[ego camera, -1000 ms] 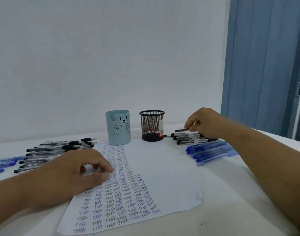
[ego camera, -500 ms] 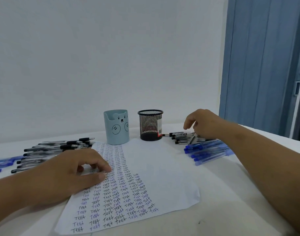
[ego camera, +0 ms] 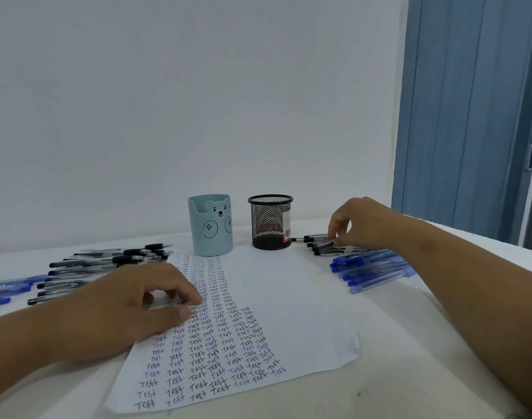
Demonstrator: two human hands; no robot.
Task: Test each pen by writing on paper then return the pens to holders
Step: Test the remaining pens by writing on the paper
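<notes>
At right of centre, a black pen [ego camera: 324,244] in its small pile was pinched by the right hand [ego camera: 361,225], seemingly for testing, while the left hand [ego camera: 129,300], fingers curled, pressed the paper [ego camera: 289,297] steady at lower left.

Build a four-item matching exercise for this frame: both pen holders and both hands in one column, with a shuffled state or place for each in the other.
Column one:
1. bear-face pen holder
2. black mesh pen holder
3. left hand
4. right hand

Column two:
A. pinches a black pen in the right-side pile
B. rests on the test paper
C. pale blue, left of the other holder
D. carries a barcode sticker

Pairs: 1-C, 2-D, 3-B, 4-A
</notes>
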